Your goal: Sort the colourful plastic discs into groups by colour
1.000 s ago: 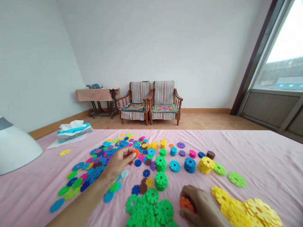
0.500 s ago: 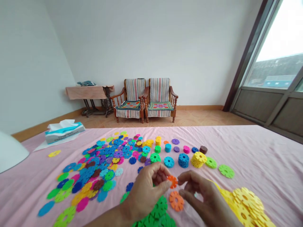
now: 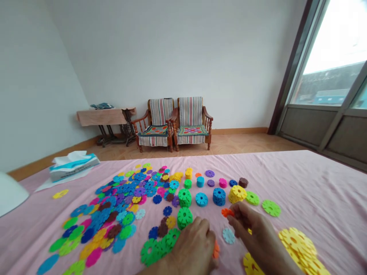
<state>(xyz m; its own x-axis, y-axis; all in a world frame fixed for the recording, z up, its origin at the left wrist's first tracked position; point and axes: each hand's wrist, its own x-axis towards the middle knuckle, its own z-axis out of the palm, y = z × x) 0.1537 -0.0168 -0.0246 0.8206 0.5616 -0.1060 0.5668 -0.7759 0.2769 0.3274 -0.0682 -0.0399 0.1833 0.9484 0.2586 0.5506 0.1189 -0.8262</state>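
Note:
Pinched in the fingertips of my right hand (image 3: 255,225) is a small orange notched plastic disc (image 3: 227,212), held just above the cloth. My left hand (image 3: 193,246) reaches down with bent fingers around a larger orange notched disc (image 3: 216,249), which the hand partly covers. A pale blue disc (image 3: 228,235) lies between the two hands. Beside my left hand are a stack of green discs (image 3: 184,217) and a loose green heap (image 3: 155,248). Yellow discs (image 3: 298,244) are piled right of my right forearm, with more yellow ones (image 3: 252,264) partly under it.
Mixed coloured discs (image 3: 114,206) spread across the left of the pink cloth (image 3: 323,183). Sorted stacks stand beyond my hands, including blue (image 3: 219,196) and yellow (image 3: 237,193). Light green discs (image 3: 271,208) lie to the right. A tissue box (image 3: 74,167) sits far left.
My right hand has moved away with the small orange disc, which was at my left fingertips. My left hand has lowered onto the larger orange disc, uncovering the green stack.

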